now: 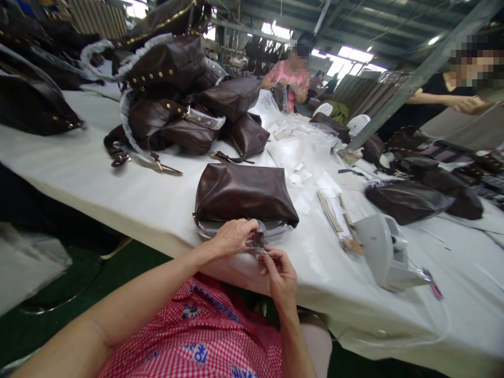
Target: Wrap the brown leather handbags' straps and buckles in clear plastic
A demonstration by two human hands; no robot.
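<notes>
A dark brown leather handbag [244,193] lies on the table in front of me, close to the near edge. Its strap, wrapped in clear plastic film [277,231], runs along the side facing me. My left hand [233,237] is closed on the wrapped strap [257,240], whose brown end shows between my hands. With thumb and fingers pinched together, my right hand [281,270] grips the film just below that end. The fingertips of both hands partly hide the strap end.
Several brown handbags [169,105] are heaped at the back left. Crumpled clear plastic [303,142] lies beyond my bag. On the right stands a grey-white device [384,252] with a cord; more bags [409,199] lie behind it. Two people [289,79] work across the table.
</notes>
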